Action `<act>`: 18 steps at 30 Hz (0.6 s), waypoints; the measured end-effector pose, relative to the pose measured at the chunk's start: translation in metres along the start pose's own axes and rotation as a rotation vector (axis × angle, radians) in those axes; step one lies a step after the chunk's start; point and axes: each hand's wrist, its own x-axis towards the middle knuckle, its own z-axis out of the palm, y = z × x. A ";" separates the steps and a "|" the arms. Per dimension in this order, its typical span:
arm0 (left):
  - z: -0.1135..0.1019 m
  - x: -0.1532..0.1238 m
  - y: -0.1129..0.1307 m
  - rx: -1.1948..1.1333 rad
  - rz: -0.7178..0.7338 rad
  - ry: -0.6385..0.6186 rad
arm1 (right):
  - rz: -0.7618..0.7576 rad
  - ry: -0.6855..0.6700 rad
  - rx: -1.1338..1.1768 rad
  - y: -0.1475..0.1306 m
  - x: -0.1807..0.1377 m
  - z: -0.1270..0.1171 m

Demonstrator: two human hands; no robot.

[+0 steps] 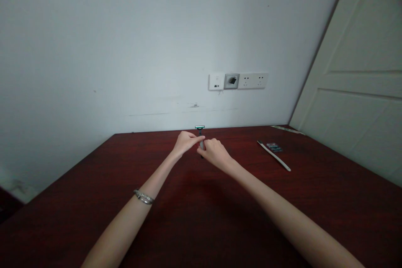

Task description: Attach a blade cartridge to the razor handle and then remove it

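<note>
A razor (199,127) with a green-edged head and a grey-and-dark handle is held upright over the far part of the table, its head at the top. My left hand (186,142) pinches the handle from the left, thumb laid across it just below the neck. From the right, my right hand (216,150) has its fingers curled and closes on the lower handle. Much of the handle is hidden behind the fingers; its dark end shows below them.
On the dark red table (150,226), a white toothbrush (274,155) lies to the right beside a small clear pack (274,147). A pale flat strip (287,130) lies at the back right corner. Wall sockets (251,81) are above the table, and a white door (361,92) stands at right.
</note>
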 end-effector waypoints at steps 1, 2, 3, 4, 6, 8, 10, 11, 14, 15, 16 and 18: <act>-0.001 -0.001 0.002 0.090 -0.003 0.014 | 0.007 -0.008 -0.003 -0.001 -0.001 0.001; -0.001 -0.003 0.005 0.163 -0.007 0.027 | 0.010 -0.011 -0.004 -0.002 -0.002 0.002; 0.000 -0.005 0.007 0.216 -0.013 0.036 | 0.010 -0.010 -0.006 -0.003 -0.003 0.003; 0.000 -0.007 0.010 0.254 -0.021 0.043 | 0.007 -0.004 -0.009 -0.004 -0.005 0.004; 0.002 -0.010 0.014 0.310 -0.032 0.052 | -0.012 0.009 -0.013 -0.005 -0.007 0.006; 0.003 -0.011 0.015 0.342 -0.048 0.046 | -0.034 0.005 -0.013 -0.004 -0.010 0.008; 0.003 -0.011 0.013 0.315 -0.085 0.000 | -0.043 0.003 -0.010 0.002 -0.013 0.007; 0.001 -0.010 0.011 0.284 -0.115 -0.033 | -0.038 0.003 -0.009 0.008 -0.015 0.005; -0.006 -0.007 0.001 0.199 -0.202 -0.111 | 0.018 -0.001 -0.015 0.041 -0.021 -0.002; -0.009 -0.006 -0.004 0.191 -0.214 -0.120 | 0.057 -0.005 -0.028 0.057 -0.024 -0.005; -0.012 -0.006 -0.009 0.193 -0.227 -0.134 | 0.102 -0.019 -0.048 0.074 -0.027 -0.009; -0.017 -0.006 -0.020 0.220 -0.261 -0.150 | 0.191 -0.050 -0.098 0.113 -0.035 -0.015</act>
